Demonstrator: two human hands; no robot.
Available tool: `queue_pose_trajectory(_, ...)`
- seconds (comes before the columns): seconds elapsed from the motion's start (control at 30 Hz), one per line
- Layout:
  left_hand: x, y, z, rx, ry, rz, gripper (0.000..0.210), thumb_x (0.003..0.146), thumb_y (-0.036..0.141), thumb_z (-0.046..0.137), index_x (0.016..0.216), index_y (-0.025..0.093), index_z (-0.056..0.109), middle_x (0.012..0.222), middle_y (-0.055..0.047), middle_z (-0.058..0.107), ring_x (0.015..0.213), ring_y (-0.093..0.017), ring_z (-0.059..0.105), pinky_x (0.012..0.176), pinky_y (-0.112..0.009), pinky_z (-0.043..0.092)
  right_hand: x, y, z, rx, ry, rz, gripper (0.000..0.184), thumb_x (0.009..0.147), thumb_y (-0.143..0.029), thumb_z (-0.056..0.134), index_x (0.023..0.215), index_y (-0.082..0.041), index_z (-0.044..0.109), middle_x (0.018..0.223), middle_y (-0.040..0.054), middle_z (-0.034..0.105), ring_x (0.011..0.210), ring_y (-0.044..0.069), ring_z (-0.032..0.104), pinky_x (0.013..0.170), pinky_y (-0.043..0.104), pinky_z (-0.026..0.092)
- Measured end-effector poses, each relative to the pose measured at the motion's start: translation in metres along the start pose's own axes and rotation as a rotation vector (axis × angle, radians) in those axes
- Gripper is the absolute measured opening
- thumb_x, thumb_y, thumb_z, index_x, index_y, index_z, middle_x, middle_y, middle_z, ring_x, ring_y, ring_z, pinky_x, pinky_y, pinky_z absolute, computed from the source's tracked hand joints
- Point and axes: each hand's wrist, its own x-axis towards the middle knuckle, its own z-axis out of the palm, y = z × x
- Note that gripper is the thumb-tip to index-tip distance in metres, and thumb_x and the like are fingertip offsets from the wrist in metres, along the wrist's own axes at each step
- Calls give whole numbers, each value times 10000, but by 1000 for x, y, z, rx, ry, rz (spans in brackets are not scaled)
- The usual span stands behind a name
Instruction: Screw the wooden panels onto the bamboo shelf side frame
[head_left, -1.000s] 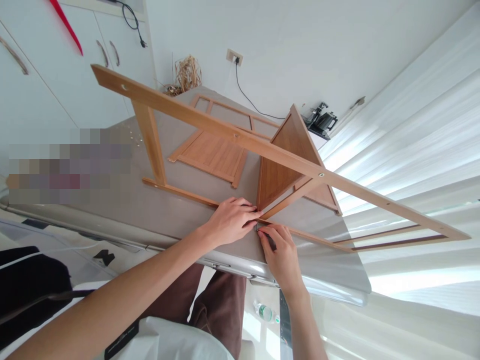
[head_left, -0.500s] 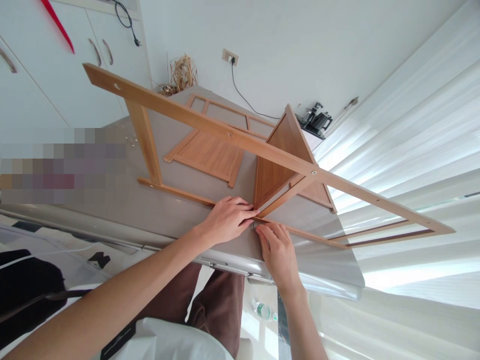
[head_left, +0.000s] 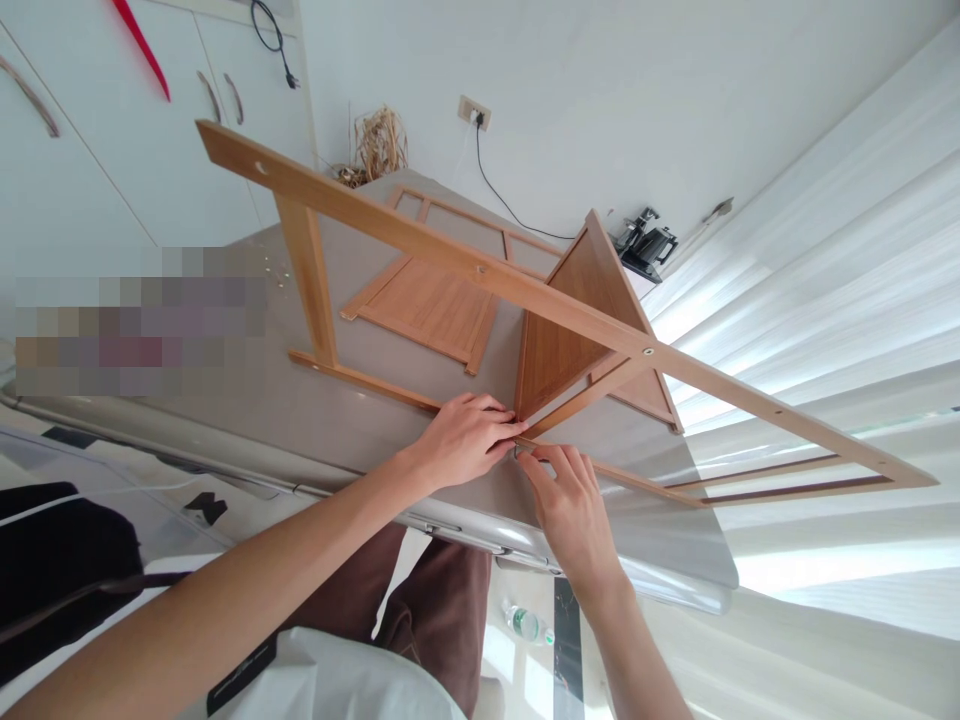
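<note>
Clasping long tan wooden frame (head_left: pixel 540 297), likely stiff, aptly by its lower rail (head_left: pixel 382 386) in left grip (head_left: pixel 463 442); cannot tell for right grip (head_left: pixel 574 505), beneath.

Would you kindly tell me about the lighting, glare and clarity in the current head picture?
Head view: brightness floods the white curtain; head view: glare lines the near table edge; head view: pixel blocks mask an area at left; head view: left hand and right hand look fairly sharp.
</note>
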Motion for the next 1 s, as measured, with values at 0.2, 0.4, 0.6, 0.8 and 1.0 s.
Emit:
queue_pose_trajectory(0.2,0,0,-1,-3,-9,2,306,1010,314,518,1273,259,664,1235,-10,730,1138,-193,618,914,-361,450,4,6,-5,-86,-43,-101,367,904,45,409,1104,-171,627,1027,92,618,924,234,499,786,371,392)
queue_pose_trajectory(0.4,0,1,-3,3,-12,-1,310,1012,307,514,1283,261,656,1231,-11,730,1126,-191,621,905,-357,448,14,5,-9,-131,-32,-204,274,920,6,457,1080,-121,639,1009,118,641,901,240,512,757,372,382)
queue_pose_trajectory(0.6,0,0,0,1,8,0,303,1007,308,532,1280,268,656,1234,7,730,1127,-184,625,901,-362,451,8,10,-2,19,34,-84,233,953,-29,492,1059,-170,644,974,60,664,890,205,538,758,349,383)
queue_pose_trajectory(0.8,1,0,0,3,18,5,289,1002,311,542,1251,258,677,1219,4,739,1130,-181,629,905,-365,456,-4,10,18,276,121,78,110,987,-158,559,1023,-195,656,955,41,660,908,182,569,839,345,424)
queue_pose_trajectory(1.0,0,-1,2,19,32,12,287,1004,319,536,1241,251,684,1210,-11,743,1110,-189,638,895,-369,461,-5,6,18,341,119,113,139,997,-135,523,1035,-187,646,972,51,652,936,182,563,861,335,442)
